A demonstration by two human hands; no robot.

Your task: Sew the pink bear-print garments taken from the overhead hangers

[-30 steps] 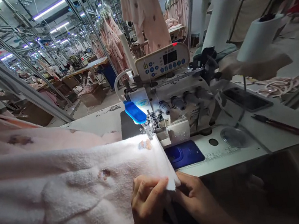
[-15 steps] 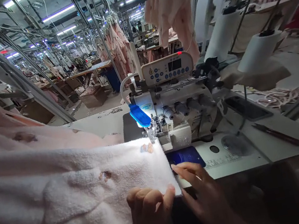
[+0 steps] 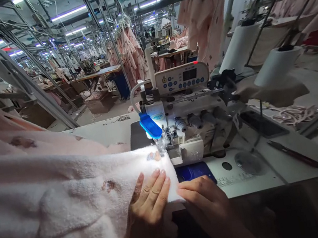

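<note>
A pale pink fleece fabric with small printed figures spreads over the left of the table, its far corner at the needle area of an overlock sewing machine. My left hand lies flat on the fabric near its right edge, fingers stretched out. Pinched at the fabric's near right corner, my right hand has its fingertips on the edge. A blue guard sits above the presser foot, which a lamp lights brightly. A dark blue plate shows just right of the fabric.
Thread snips lie on the table at right, beside a round clear disc. Two white thread cones stand behind. Pink garments hang overhead. A metal frame rises at left.
My left hand has gone from curled fingers at the fabric's corner to lying flat further up on it. My right hand has moved in and closed on the edge. The view has shifted slightly.
</note>
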